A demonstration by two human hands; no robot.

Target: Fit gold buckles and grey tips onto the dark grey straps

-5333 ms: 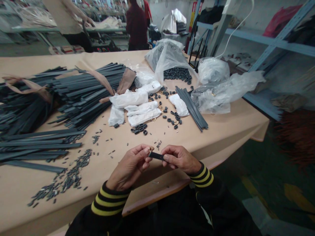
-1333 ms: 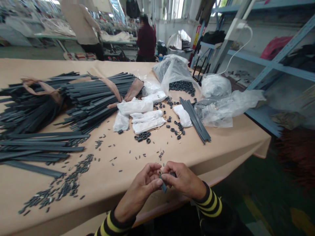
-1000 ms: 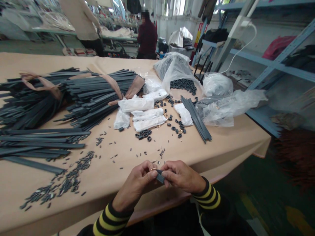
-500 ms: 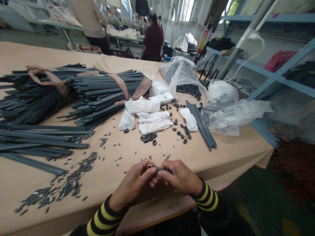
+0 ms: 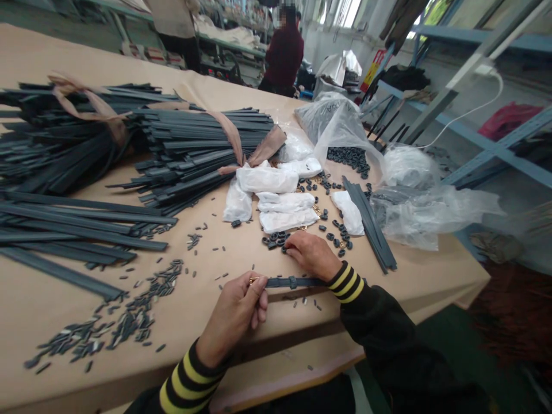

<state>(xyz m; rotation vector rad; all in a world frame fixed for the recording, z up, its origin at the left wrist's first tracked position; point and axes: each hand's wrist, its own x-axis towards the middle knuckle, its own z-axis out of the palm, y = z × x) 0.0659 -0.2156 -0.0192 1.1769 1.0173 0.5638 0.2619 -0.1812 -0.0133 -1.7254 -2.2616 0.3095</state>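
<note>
A dark strap [image 5: 278,283] with a gold buckle [image 5: 253,280] and a small band [image 5: 293,282] stretches across the near side of a paper-covered table [image 5: 190,302]. The left hand [image 5: 239,302] pinches its buckle end, thumb on top. The right hand [image 5: 314,253], fingers curled, reaches over the strap to a cluster of dark loops [image 5: 276,237]; whether it grips one cannot be told. Beyond lie white packets [image 5: 288,220]; to the left, tied bundles of dark strips [image 5: 194,138].

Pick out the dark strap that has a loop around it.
The strap in the left hand: a dark loop shows around it, while none shows on the bundled straps or loose straps.
</note>
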